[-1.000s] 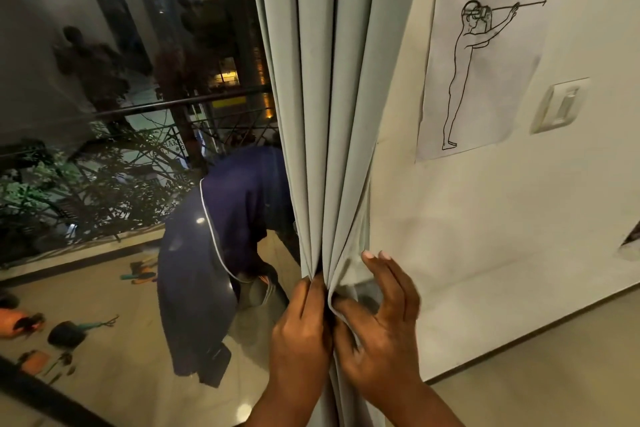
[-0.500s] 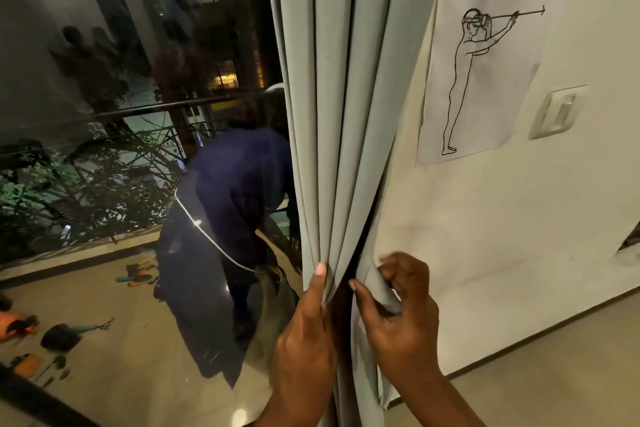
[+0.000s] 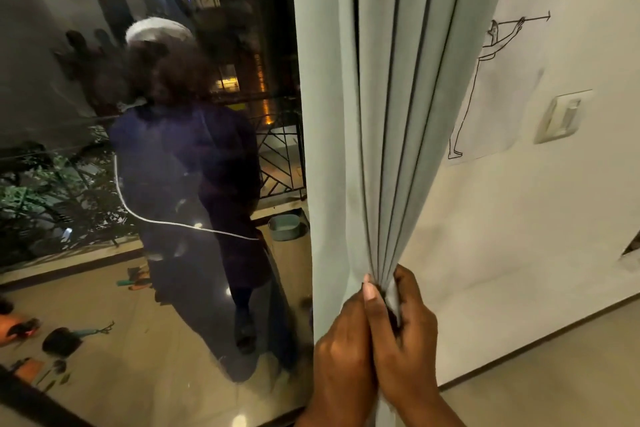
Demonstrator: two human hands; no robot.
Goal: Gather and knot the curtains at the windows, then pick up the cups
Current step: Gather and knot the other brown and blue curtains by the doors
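Pale grey-green pleated fabric curtain (image 3: 388, 114) hung between the dark glass window (image 3: 86, 322) and the cream wall (image 3: 519, 236), its top cut off by the upper frame edge. The pleats were drawn together low down, where both hands clasped them. The left hand (image 3: 343, 354) curled round the near side of the bundle, thumb pointing up along the fabric; the right hand (image 3: 405, 336) gripped the far side, fingers wrapped over the folds. The two hands touched each other, and the fabric between them was largely hidden. Below the hands only a thin strip of curtain showed before the frame ended. The curtain's right edge covered part of a white paper sheet with a line-drawn figure (image 3: 498, 80); the figure's head and body were partly concealed. A cream wall switch (image 3: 561, 116) sat just beside the sheet. In the glass, a dim reflection of a person in dark clothing overlapped blurred objects on the balcony floor; these could not be identified. No cups were in view.
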